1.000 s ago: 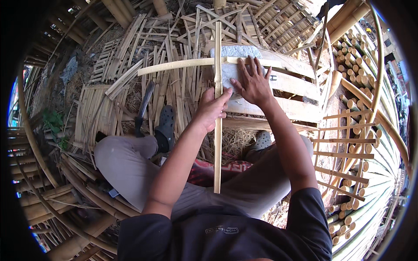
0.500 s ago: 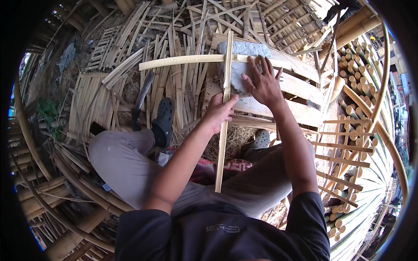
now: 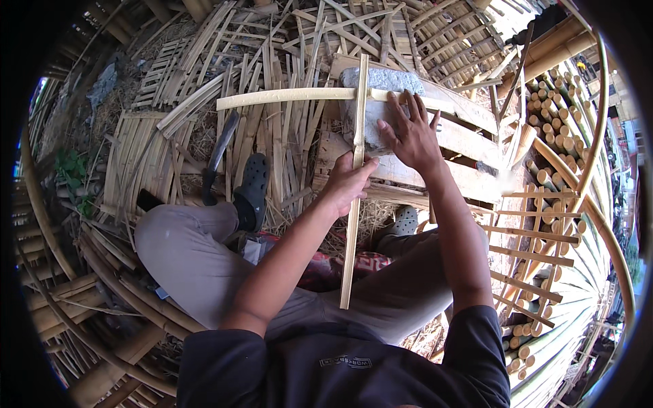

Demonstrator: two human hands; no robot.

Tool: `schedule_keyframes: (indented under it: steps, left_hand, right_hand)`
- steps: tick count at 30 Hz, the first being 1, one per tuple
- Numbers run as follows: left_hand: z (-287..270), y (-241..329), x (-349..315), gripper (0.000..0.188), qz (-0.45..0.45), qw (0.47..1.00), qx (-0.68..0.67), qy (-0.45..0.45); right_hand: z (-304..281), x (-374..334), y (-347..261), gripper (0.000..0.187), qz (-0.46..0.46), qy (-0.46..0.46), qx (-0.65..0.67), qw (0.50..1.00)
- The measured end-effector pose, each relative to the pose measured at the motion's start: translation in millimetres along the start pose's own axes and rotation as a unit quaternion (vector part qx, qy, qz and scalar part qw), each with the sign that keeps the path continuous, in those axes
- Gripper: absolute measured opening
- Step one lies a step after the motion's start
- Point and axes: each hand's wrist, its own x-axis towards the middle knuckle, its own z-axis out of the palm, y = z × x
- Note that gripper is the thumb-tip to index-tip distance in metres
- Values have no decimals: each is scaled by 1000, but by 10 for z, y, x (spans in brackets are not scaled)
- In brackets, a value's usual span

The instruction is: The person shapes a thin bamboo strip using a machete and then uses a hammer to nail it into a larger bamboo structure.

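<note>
Two pale bamboo strips cross over a grey stone block (image 3: pixel 376 126) that rests on a slatted wooden platform (image 3: pixel 469 146). My left hand (image 3: pixel 348 182) grips the upright bamboo strip (image 3: pixel 352 238) below the crossing, thumb laid over it. This strip lies on top of the crosswise bamboo strip (image 3: pixel 279 96), which reaches far out to the left. With fingers spread, my right hand (image 3: pixel 413 132) lies over the stone, its fingertips resting on the crosswise strip to the right of the crossing.
A long-bladed knife (image 3: pixel 223 146) lies left of my shoe (image 3: pixel 254 183). Loose bamboo slats (image 3: pixel 272 136) cover the ground ahead and leftward. At the right stand a bamboo lattice (image 3: pixel 534 238) and stacked bamboo poles (image 3: pixel 558 112). Curved bamboo poles (image 3: pixel 129 292) run along the lower left.
The upright strip and my left hand have shifted slightly right and toward me. My right hand stays over the stone and the crosswise strip.
</note>
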Motion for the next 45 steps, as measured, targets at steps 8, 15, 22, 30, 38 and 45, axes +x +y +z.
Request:
schedule_keyframes:
  steps: [8,15,22,30,38,45]
  left_hand:
    - [111,72,-90,15,-14,1000,-8,26]
    - [171,48,-89,15,-12,1000,-8,13]
    - [221,14,-68,15,-6,1000,1,18]
    - [439,-284,-167,24,1,999,43,-30]
    - [500,560,-530,77,48,746,661,-64]
    - [2784,1922,753,52,89,791,453,-402]
  right_hand:
    - [16,4,-25,75,7,-11,-11,1000]
    - [19,-18,6,77,7,-8,-14,1000]
    - [-15,49,50,74,26,-18,25,999]
    - [62,57,-63,95,90,-37,65,993]
    - [103,35,-131,89,75,-61,-29,995]
    - [483,91,-82,71,-121,162,-80,976]
